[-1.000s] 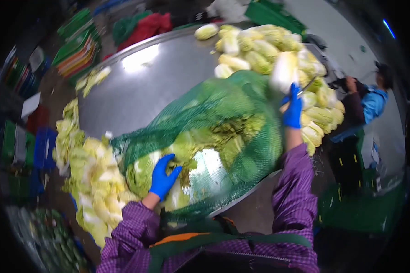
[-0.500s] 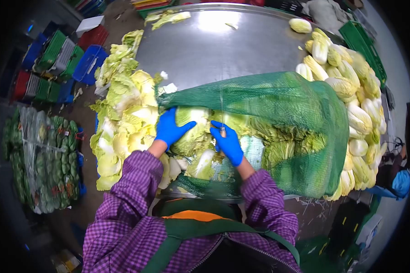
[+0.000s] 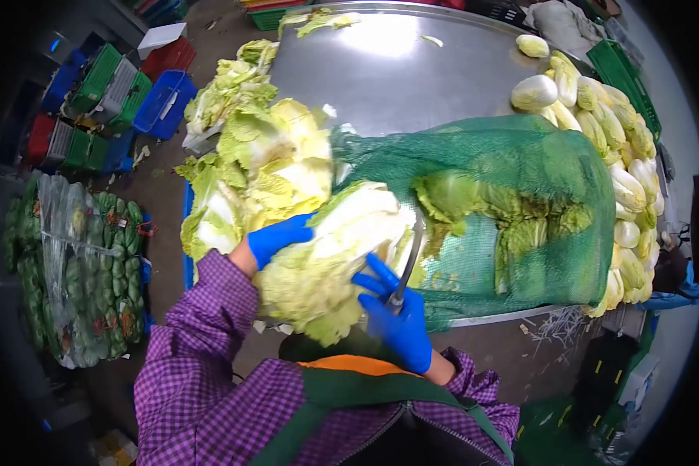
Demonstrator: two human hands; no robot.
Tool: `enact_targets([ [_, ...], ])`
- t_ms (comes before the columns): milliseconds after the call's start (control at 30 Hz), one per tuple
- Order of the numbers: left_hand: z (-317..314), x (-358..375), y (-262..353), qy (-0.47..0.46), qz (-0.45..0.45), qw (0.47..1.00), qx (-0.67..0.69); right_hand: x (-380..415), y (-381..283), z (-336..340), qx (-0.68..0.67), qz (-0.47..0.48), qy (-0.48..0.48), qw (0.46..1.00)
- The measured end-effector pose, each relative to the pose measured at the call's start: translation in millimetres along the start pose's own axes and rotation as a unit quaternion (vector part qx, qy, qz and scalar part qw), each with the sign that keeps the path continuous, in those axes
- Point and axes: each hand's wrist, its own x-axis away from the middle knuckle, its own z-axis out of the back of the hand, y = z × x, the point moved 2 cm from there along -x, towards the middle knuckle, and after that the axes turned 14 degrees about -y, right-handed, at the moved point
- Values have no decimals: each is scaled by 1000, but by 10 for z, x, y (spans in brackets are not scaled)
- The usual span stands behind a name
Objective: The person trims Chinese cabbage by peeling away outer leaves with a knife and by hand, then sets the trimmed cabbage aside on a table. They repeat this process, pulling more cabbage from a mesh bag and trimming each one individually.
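A large napa cabbage [image 3: 330,268] with loose outer leaves is lifted near my body, tilted, its pale base toward the right. My left hand [image 3: 281,238], in a blue glove, grips it from the left; part of the fingers are hidden behind leaves. A knife [image 3: 413,260] with a dark, curved-looking blade is held in my right hand [image 3: 402,326], also blue-gloved. Some fingers of that hand stretch toward the cabbage's underside, slightly blurred. Just to the right, a green mesh bag [image 3: 520,155] lies with several cabbages [image 3: 446,194] inside.
Torn outer leaves [image 3: 287,155] are heaped on the left of the metal table [image 3: 349,74]. Trimmed cabbages [image 3: 621,155] are piled at its right end. Crates [image 3: 163,107] and a wrapped stack of bagged vegetables [image 3: 81,272] stand on the floor at left.
The cabbage has come up off the table toward my body and turned, with my left hand on it. My right hand has moved nearer with the knife, its blade now showing beside the cabbage.
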Motion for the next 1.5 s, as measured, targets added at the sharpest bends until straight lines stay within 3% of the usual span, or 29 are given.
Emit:
enact_targets([
  [67,261,486,82,-1,31,999,-43,54,-51,-405,-64,-31,-154,986],
  [100,137,701,197,25,18,999,-5,64,-62,-553,-59,-41,-143,987],
  [133,369,949,440,33,85,953,-290,-98,59,-716,-48,10,-212,976],
  [167,480,1152,487,37,76,912,-401,-190,144,-757,-63,-47,-187,979],
  [200,202,1197,670,38,68,859,-506,-246,221,-769,-76,-105,-162,978],
  [233,158,1281,643,106,94,817,-559,-339,498,-698,86,-53,-132,986],
  [267,289,1377,476,182,161,709,-662,-353,629,-616,201,-28,-109,973],
  [333,398,1339,166,169,282,608,-723,-346,657,-541,372,-21,-54,927],
  [367,469,1379,-28,222,115,515,-820,-347,697,-533,342,-1,-44,939],
  [400,449,1377,13,219,117,517,-819,-346,744,-519,312,19,-30,949],
  [467,433,1372,124,268,244,695,-621,-350,797,-513,276,43,-27,960],
  [500,579,1381,-44,267,153,673,-672,-369,827,-505,280,45,-37,958],
  [600,633,1193,-149,340,146,711,-598,-513,960,-528,257,-17,-42,965],
  [633,490,1129,-87,343,240,686,-595,-638,843,-604,337,70,-14,939],
  [667,379,1035,-93,341,243,684,-597,-784,742,-669,412,156,15,898],
  [733,148,977,-258,297,312,670,-605,-1200,825,-736,419,181,-7,890],
  [767,161,1021,-520,293,101,553,-773,-1435,988,-649,434,151,-18,888],
  [800,-11,954,-504,319,36,484,-814,-1650,1153,-532,449,120,-29,885],
  [900,-239,977,-568,399,52,509,-761,-1970,1327,-170,416,-88,-21,905],
  [967,-243,1031,-543,373,188,618,-666,-1969,1416,-99,382,-44,-4,923],
  [1000,-203,1077,-498,382,192,618,-660,-1937,1447,-63,345,-1,17,939],
  [1067,-8,1126,-294,350,220,670,-617,-1578,884,35,162,-84,-75,980],
  [1133,247,1140,-196,348,231,681,-601,-1206,596,226,229,-117,-94,962],
  [1200,396,1099,-113,317,209,717,-585,-845,588,326,161,-145,-65,974],
  [1267,361,1025,41,295,206,704,-612,-655,518,177,126,-160,-29,979],
  [1333,246,970,226,305,217,662,-649,-644,471,-149,123,-39,11,992],
  [1400,206,881,251,303,224,657,-653,-933,479,-502,247,204,12,947],
  [1467,350,818,103,288,194,680,-646,-1239,383,-774,369,212,15,905],
  [1500,550,844,-126,269,183,671,-666,-1464,504,-761,387,148,4,910],
])
